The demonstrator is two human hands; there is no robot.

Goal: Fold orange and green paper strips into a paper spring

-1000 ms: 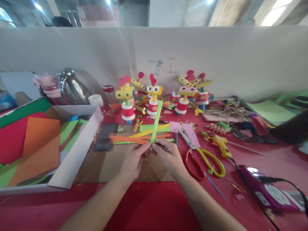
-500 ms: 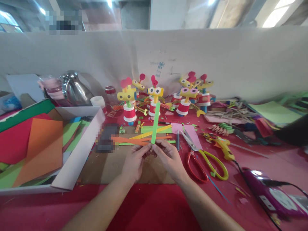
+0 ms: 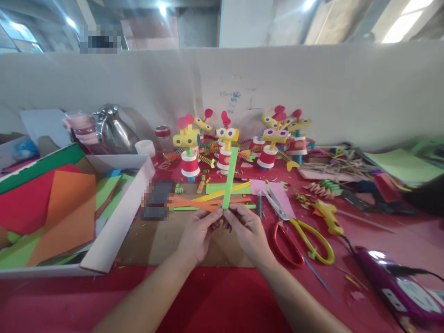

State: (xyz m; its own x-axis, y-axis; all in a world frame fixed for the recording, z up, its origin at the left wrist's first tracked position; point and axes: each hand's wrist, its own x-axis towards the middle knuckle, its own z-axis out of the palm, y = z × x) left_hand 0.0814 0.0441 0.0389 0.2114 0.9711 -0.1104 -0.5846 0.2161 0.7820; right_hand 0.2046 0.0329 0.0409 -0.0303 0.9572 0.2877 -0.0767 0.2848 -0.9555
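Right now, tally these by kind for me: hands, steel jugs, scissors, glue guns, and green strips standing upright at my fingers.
Hands, left hand and right hand: 2
Steel jug: 1
Pair of scissors: 1
Yellow glue gun: 1
Upright green strip: 1
Total: 6

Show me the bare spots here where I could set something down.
Nearly bare: red table between the forearms, in front of the cardboard; table before the box; cardboard between box and left hand. Crowded: beyond both hands, with strips and figures; beside the right hand, with scissors and glue gun.
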